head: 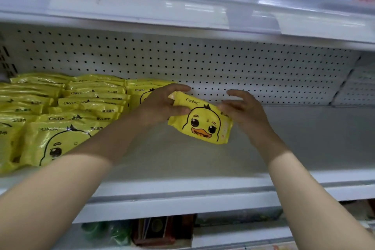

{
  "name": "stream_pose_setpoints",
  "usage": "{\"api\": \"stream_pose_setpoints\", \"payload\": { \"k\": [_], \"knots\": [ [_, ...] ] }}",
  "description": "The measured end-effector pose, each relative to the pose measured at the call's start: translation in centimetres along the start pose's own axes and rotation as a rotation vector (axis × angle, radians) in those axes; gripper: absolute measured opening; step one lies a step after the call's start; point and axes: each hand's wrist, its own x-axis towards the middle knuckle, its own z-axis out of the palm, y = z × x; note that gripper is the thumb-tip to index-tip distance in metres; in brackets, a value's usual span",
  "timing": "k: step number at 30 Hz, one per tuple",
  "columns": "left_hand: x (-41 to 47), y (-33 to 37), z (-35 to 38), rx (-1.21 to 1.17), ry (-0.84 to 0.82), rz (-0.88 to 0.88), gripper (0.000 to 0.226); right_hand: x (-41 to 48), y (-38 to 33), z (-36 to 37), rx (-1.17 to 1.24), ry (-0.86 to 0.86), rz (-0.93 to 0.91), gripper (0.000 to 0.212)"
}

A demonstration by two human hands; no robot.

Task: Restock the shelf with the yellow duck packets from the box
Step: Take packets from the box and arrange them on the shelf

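The left hand [162,105] grips the left end of a yellow duck packet [203,124], thumb below and fingers curled over its top edge. The right hand [247,111], blurred, has loosely spread fingers touching the packet's right end. The packet hangs tilted over the white shelf [182,158], just right of the stacked duck packets [60,111], before the pegboard back panel [223,63].

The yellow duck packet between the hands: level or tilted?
Tilted: the yellow duck packet slopes down rightward; left hand grips its higher end, blurred right hand meets the lower.
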Motion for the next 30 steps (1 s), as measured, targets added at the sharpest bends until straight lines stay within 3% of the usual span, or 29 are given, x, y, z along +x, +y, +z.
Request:
{"api": "stream_pose_setpoints", "payload": {
  "k": [5,7,10,12,17,20,24,26,30],
  "knots": [
    [-1.6,-1.3,0.3,-0.225,0.177,-0.055,0.045,-0.1,2.2,2.5,0.375,0.052,0.316,0.029],
    [-2.0,-1.5,0.6,-0.239,0.237,-0.081,0.039,-0.1,2.6,3.7,0.369,0.132,0.272,0.022],
    [-1.7,-1.5,1.5,-0.100,0.417,-0.173,0.022,-0.3,2.3,5.1,0.240,0.263,0.108,0.027],
    [-1.3,-1.9,1.9,-0.013,0.517,-0.183,0.040,-0.6,1.6,6.0,0.159,0.305,0.006,0.033],
    [-1.8,-1.3,1.3,0.254,0.627,-0.028,0.044,-0.9,1.3,6.4,0.062,0.356,-0.109,0.036],
    [-1.6,-1.4,0.4,0.394,0.669,0.118,0.039,-0.9,0.8,6.4,0.183,0.298,-0.062,0.027],
    [-1.3,-2.1,-0.3,0.565,0.705,0.181,0.037,-0.7,0.2,6.7,0.310,0.232,-0.041,0.036],
    [-1.2,-2.2,-0.5,0.558,0.719,0.182,0.036,-0.5,0.0,6.8,0.350,0.238,-0.018,0.040],
    [-0.7,-1.8,-0.3,0.273,0.699,0.141,0.039,0.3,-0.6,7.2,0.458,0.332,0.067,0.038]
  ]
}}
